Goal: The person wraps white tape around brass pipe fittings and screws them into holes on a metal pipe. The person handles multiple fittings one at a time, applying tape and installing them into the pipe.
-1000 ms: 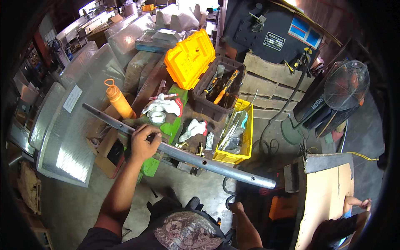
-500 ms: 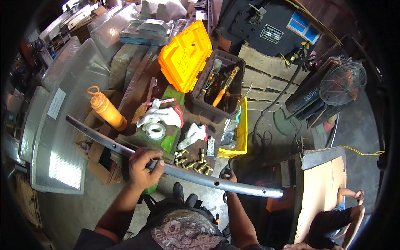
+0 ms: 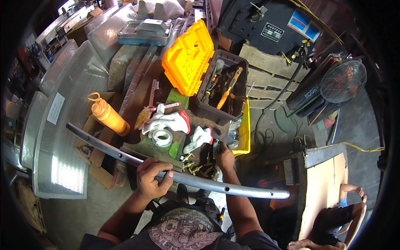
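Note:
My left hand (image 3: 153,179) is closed around a long, slightly curved metal tube (image 3: 204,182) with holes along it. The tube slants across in front of me, its right end lower. Beyond it, my right hand (image 3: 225,157) has its fingers bent together at the bench edge, where a small clear packet lay; the fingertips hide most of what is there. Several brass fittings (image 3: 193,166) lie just left of that hand. A white work glove (image 3: 199,139) with a red cuff is beside it, and more gloves (image 3: 168,121) lie behind a roll of tape (image 3: 162,137).
An open dark toolbox (image 3: 216,114) with a yellow lid (image 3: 188,62) stands at the back, beside a yellow crate (image 3: 245,141). An orange bottle (image 3: 109,116) stands at left near cardboard boxes. Another person (image 3: 333,225) sits at lower right; a fan (image 3: 343,82) is farther back.
My right hand has moved forward from below the bench edge to the small packet beside the brass fittings. My left hand still holds the tube. The whole view has shifted slightly.

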`<state>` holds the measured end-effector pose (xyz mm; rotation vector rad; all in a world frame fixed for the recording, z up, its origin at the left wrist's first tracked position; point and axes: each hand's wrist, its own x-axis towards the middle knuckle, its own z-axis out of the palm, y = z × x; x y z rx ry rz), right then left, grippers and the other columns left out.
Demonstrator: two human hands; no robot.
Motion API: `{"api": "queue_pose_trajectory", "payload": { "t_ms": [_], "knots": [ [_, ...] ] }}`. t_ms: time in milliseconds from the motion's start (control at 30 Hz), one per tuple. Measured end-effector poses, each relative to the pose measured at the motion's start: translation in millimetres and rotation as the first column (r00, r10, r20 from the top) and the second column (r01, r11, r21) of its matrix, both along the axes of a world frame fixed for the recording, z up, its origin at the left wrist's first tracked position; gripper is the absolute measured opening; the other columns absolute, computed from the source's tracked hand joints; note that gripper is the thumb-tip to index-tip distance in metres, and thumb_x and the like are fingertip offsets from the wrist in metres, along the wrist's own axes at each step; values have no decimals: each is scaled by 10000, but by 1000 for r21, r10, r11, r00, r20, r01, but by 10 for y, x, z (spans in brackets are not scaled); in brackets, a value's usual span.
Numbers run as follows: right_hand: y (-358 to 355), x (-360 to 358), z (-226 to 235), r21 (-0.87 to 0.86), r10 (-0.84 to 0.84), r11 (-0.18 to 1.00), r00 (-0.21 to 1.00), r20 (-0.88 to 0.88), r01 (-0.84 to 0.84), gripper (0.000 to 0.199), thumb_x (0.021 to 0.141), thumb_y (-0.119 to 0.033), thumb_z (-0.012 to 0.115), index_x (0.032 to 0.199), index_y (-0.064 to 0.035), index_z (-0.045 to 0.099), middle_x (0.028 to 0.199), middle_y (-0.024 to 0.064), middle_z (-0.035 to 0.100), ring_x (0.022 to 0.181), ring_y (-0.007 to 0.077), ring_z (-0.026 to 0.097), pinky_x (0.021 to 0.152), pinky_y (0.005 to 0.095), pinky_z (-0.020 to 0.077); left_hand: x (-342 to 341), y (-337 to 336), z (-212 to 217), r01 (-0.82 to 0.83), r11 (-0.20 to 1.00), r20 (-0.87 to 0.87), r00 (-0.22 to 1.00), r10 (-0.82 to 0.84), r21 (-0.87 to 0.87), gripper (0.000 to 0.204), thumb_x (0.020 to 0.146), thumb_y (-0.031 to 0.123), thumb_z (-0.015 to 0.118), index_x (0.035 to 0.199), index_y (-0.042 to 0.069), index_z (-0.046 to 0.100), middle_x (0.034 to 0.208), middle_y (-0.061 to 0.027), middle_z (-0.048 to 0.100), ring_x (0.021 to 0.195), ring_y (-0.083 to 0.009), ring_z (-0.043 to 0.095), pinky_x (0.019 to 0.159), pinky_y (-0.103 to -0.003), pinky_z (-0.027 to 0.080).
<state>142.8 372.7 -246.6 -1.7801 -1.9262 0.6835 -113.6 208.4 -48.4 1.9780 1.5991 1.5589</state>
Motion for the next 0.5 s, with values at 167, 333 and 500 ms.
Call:
{"api": "queue_pose_trajectory", "payload": {
  "t_ms": [167,333,500],
  "knots": [
    [44,11,-98,22,-1,1000,994,105,-1,463,835,-259,701,1269,-109,641,1119,236,673,1018,438,656,868,493,535,18,-12,-13,-16,1000,3,1000,16,-1,118,774,77,731,879,38,692,806,-98,719,708,-288,680,689,-385,525],
    [115,83,-69,9,30,1000,1000,-7,-30,430,837,-249,710,1232,-90,650,1095,227,686,1001,433,662,853,486,536,18,-8,-35,-14,1000,-12,1000,15,4,110,772,77,732,870,42,697,805,-98,719,713,-292,680,689,-387,526],
    [-69,166,44,6,-11,1000,994,-108,11,360,866,-231,709,1173,-45,680,1038,214,705,967,386,686,825,449,540,13,1,-26,12,1000,-16,1000,-12,-16,125,783,82,733,891,33,689,815,-112,713,712,-288,671,662,-373,523]
  ]
}}
